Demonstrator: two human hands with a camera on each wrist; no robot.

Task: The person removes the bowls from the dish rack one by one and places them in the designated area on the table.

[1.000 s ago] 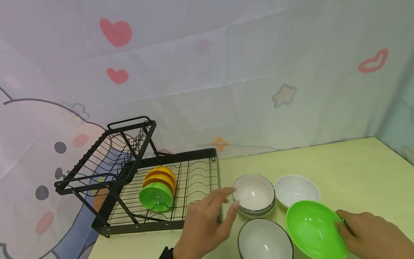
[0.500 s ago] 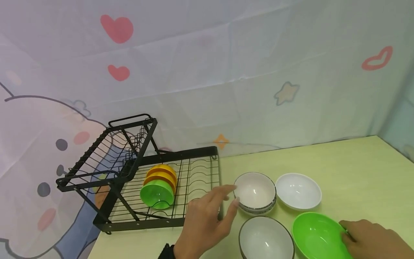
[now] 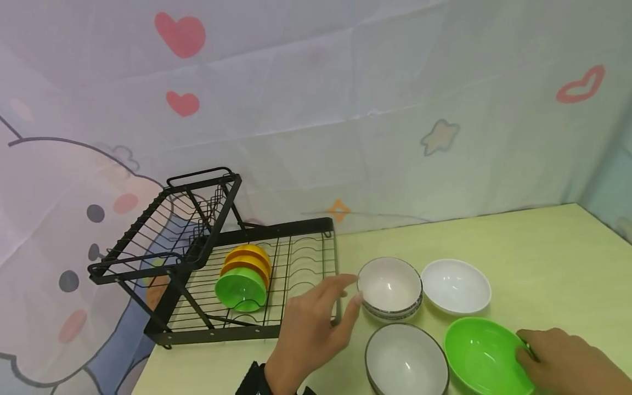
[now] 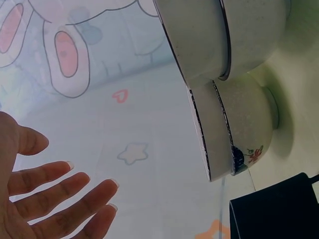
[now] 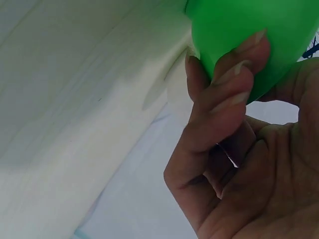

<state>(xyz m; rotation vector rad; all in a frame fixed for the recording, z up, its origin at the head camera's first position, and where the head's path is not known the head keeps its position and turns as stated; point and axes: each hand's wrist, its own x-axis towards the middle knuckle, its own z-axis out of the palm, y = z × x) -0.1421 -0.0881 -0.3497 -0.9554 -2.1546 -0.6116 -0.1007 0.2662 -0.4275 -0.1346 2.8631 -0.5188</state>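
Observation:
My right hand (image 3: 568,354) pinches the right rim of a green bowl (image 3: 486,356), thumb on the inside. In the right wrist view its curled fingers (image 5: 224,79) press the bowl's outer wall, low beside the tabletop. My left hand (image 3: 313,323) hovers with thumb and index finger spread, holding nothing, left of a stack of white bowls with dark rims (image 3: 390,288). In the left wrist view its fingers (image 4: 75,199) are apart from the bowls. Nearer me stand more dark-rimmed white bowls (image 3: 407,359), just left of the green one. A plain white bowl (image 3: 456,285) sits behind it.
A black two-tier dish rack (image 3: 217,332) stands on the left of the pale table (image 3: 543,247). On its lower tier a green bowl (image 3: 239,288) and orange bowls (image 3: 249,255) stand on edge. A printed cloth (image 3: 306,109) hangs behind.
My right hand has brought the green bowl slightly down and to the right, away from overlapping the plain white bowl. My left hand has barely moved. The head view has tilted a little.

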